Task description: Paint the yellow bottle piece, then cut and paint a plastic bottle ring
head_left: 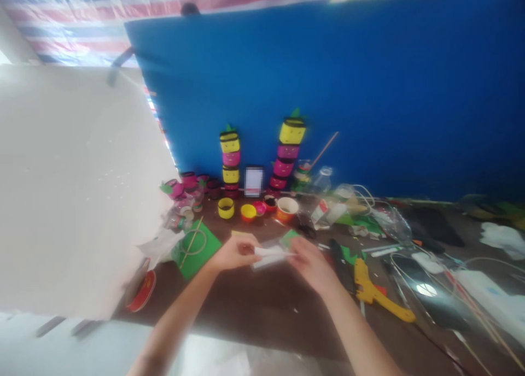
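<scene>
A white strip (271, 252), perhaps paper or tape, is stretched between my hands above the front of the table. My left hand (238, 250) pinches its left end. Opposite, my right hand (308, 260) closes on the other end, blurred by motion. Just below the strip a whitish sheet (268, 261) shows, too smeared to name. Behind my right fingers a small green piece (289, 235) sticks out. Left of my left hand lies a green sheet (205, 248) with a ring and a thin stick on it. A yellow glue gun (369, 288) rests right of my right hand.
Yellow and pink stacked figures (231, 158) stand before a blue board (328, 92). Small cups, including a white paper cup (287, 209), sit behind my hands. Cables, plastic and a dark phone-like slab (435, 291) clutter the right. A red round lid (143, 291) lies front left.
</scene>
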A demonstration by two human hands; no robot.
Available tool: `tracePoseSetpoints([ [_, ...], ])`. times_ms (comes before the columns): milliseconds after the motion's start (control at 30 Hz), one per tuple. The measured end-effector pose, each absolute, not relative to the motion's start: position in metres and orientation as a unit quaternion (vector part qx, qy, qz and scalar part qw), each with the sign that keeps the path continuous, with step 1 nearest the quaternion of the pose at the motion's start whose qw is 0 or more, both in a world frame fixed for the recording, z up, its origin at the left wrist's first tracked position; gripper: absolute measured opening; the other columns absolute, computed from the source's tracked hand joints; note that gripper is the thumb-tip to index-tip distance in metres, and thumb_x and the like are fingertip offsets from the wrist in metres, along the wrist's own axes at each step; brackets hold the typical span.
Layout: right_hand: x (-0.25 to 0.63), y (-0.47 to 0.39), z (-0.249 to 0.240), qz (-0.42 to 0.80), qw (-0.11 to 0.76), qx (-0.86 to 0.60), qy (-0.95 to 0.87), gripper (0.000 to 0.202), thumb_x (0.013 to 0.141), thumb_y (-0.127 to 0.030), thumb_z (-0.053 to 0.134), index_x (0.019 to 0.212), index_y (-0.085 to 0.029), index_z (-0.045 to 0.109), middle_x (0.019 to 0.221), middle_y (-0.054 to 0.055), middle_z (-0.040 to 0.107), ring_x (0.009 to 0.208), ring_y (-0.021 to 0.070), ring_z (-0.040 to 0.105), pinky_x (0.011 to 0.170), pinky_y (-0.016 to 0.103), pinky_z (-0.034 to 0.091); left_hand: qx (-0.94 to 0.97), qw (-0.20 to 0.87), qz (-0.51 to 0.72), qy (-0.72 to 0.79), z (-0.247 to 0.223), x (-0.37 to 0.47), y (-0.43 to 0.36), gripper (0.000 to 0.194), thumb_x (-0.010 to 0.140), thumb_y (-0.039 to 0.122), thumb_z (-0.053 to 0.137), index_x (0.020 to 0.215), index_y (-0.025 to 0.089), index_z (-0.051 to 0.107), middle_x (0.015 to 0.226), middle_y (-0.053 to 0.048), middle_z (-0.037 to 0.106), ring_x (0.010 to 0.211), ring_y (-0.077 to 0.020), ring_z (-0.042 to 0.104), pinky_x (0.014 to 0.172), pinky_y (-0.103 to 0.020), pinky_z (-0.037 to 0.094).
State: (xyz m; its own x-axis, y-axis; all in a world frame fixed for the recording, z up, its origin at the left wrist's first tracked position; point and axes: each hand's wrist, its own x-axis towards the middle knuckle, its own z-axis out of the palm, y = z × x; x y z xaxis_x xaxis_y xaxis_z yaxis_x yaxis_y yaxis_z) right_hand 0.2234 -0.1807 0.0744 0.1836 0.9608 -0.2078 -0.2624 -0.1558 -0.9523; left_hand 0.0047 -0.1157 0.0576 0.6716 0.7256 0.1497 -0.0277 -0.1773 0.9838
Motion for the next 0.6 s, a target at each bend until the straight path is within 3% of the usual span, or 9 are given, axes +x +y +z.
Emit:
tracePoseSetpoints([
  [100,0.221,-0.188,0.065,0.504,0.54,-0.56,-0.376,0.032,0.061,-0.041,0.076,0.065,-0.02,0.052,0.058,-0.004,0.051,0.051,0.0087,0.047,0.046,0.021,0.039,0.824,0.386,0.341,0.235,0.051,-0.002,-0.128,0.017,0.083,0.029,0.059,0.087,0.018,0.071,0.087,-0.007,0.063,0.081,-0.0142,0.059,0.072,-0.025,0.048],
  [200,0.219,-0.196,0.052,0.444,0.522,-0.588,-0.43,0.033,0.06,-0.039,0.076,0.064,-0.02,0.049,0.057,-0.005,0.049,0.052,0.0094,0.046,0.049,0.022,0.037,0.882,0.228,0.347,0.224,0.039,-0.008,-0.142,0.019,0.088,0.022,0.051,0.091,0.02,0.069,0.09,-0.007,0.065,0.084,-0.0148,0.059,0.074,-0.027,0.049],
  [267,0.218,-0.202,0.044,0.401,0.508,-0.601,-0.469,0.029,0.062,-0.037,0.075,0.066,-0.02,0.052,0.058,-0.005,0.051,0.055,0.011,0.048,0.053,0.023,0.039,0.889,0.162,0.369,0.216,0.031,-0.011,-0.149,0.016,0.088,0.021,0.052,0.088,0.018,0.067,0.092,-0.007,0.067,0.084,-0.0148,0.06,0.074,-0.028,0.049],
  [467,0.221,-0.204,0.027,0.32,0.465,-0.58,-0.587,0.017,0.071,-0.037,0.067,0.064,-0.022,0.063,0.076,0.003,0.064,0.079,0.0196,0.059,0.078,0.031,0.046,0.929,0.011,0.36,0.089,0.016,-0.01,-0.15,0.012,0.088,0.012,0.051,0.09,0.015,0.062,0.094,-0.006,0.07,0.106,-0.0186,0.058,0.097,-0.041,0.046],
  [600,0.227,-0.196,0.021,0.295,0.45,-0.554,-0.635,0.018,0.079,-0.038,0.059,0.07,-0.026,0.069,0.083,0.005,0.066,0.082,0.0216,0.061,0.081,0.036,0.048,0.943,-0.026,0.313,0.108,0.014,-0.003,-0.149,0.017,0.089,0.013,0.047,0.089,0.015,0.064,0.087,-0.005,0.069,0.095,-0.0164,0.062,0.096,-0.037,0.049],
])
